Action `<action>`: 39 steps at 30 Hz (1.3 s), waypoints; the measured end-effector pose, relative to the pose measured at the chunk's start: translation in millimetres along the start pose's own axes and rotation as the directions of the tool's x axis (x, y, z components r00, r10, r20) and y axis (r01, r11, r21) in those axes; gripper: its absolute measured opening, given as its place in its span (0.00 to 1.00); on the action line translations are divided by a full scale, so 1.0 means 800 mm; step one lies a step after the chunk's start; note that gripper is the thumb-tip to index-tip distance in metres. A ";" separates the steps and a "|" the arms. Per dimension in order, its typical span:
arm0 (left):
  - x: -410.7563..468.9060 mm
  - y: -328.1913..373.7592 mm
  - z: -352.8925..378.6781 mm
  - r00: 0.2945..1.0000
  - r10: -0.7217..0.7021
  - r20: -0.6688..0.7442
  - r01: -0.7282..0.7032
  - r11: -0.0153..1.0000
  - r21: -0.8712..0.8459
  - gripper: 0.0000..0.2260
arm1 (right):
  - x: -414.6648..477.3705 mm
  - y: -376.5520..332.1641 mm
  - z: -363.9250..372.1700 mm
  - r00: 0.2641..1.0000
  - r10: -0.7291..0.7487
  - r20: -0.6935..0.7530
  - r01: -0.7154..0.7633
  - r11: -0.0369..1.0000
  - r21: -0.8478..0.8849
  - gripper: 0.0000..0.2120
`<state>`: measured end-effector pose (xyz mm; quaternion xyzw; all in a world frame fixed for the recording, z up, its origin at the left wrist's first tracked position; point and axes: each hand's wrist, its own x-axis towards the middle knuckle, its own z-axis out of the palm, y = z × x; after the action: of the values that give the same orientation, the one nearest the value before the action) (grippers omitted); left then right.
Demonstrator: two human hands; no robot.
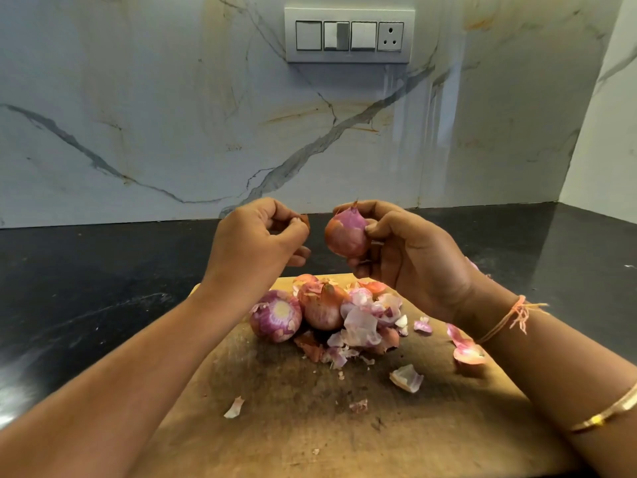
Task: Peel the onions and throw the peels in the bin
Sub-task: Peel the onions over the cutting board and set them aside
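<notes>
A worn wooden chopping board (310, 426) lies on a black stone table (86, 270), its surface stained dark in the middle. Behind the table rises a white marble-patterned wall (138, 115) with grey and ochre veins. High on it sits a grey switch plate (349, 35) holding three rocker switches and, at its right end, a three-pin socket (390, 36). A plain pale side wall (606, 132) meets it at the right.

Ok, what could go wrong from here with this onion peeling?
The left hand pinches a tiny brown peel scrap, which may fall onto the black countertop, not the wooden chopping board.
The loose pink peel at the board's right edge lies by the forearm of the right hand holding the partly peeled red onion, and could get brushed off.
No bin is in view; carried peels may scatter.
</notes>
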<state>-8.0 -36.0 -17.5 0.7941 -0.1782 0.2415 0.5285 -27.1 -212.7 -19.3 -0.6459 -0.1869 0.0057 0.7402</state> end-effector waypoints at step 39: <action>0.001 -0.002 0.000 0.976 0.186 0.110 -0.188 0.982 0.009 0.12 | -0.003 -0.002 0.000 0.999 0.001 -0.046 -0.002 1.000 -0.014 0.18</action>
<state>-6.7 -35.8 -18.1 0.7909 -0.2784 0.2481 0.4853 -29.3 -213.8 -18.7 -0.6512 -0.1696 -0.0098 0.7396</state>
